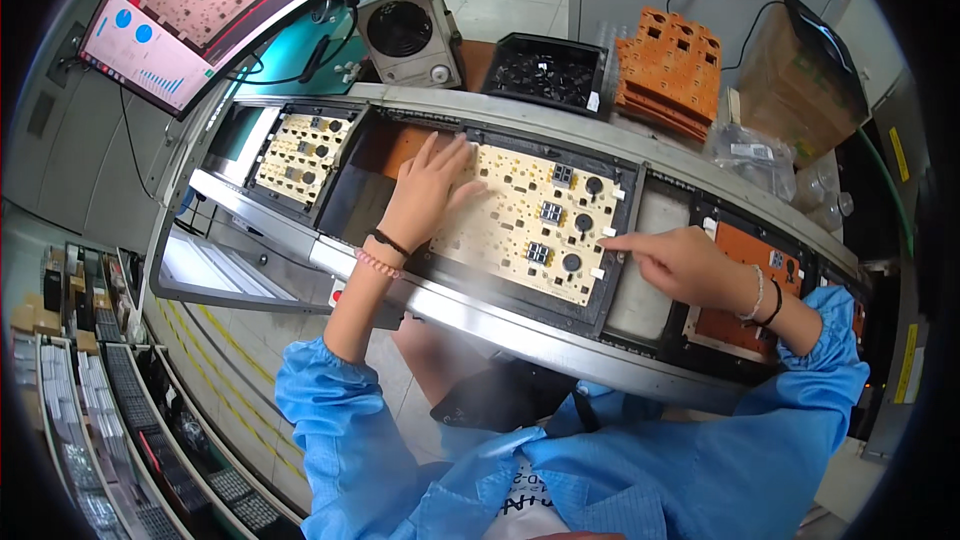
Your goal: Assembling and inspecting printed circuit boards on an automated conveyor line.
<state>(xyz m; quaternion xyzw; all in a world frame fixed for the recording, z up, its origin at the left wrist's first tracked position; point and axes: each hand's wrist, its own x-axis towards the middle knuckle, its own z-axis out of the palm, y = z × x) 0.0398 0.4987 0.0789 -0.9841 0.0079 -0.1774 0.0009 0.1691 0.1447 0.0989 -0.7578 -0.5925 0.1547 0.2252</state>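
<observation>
Left hand (428, 190) low over upper left part of cream circuit board (500, 225), palm down. Fingers spread, with thumb angled away across board face. Contact or slight gap: cannot tell.

Right hand (685, 265) at opposite end of same board. Index finger straight, tip at right edge, just beside a white tab (618, 194) in a row of three. Other fingers curled toward palm; inside of curl hidden, so cannot tell whether pinching anything.

Cream board flat in black frame (609, 278), between silvery rails of the line, directly in front of wearer. On its right half: three dark square blocks (550, 212) in a slanting row, and alongside, three round black components (583, 224).

Farther left on the line, a smaller-looking cream board (303, 160) in another frame. To the right, partly under right forearm, an orange board (735, 290).

Beyond far rail, left to right: boxy fan unit (400, 28), black bin (600, 80) of small black parts, stack of orange boards (668, 70), clear plastic bag (750, 155), cardboard box (800, 90). Upper left, tilted monitor (230, 10) with enlarged board picture.

On both arms, blue sleeves (345, 410). At left wrist, pink beads (380, 265) and dark band.
</observation>
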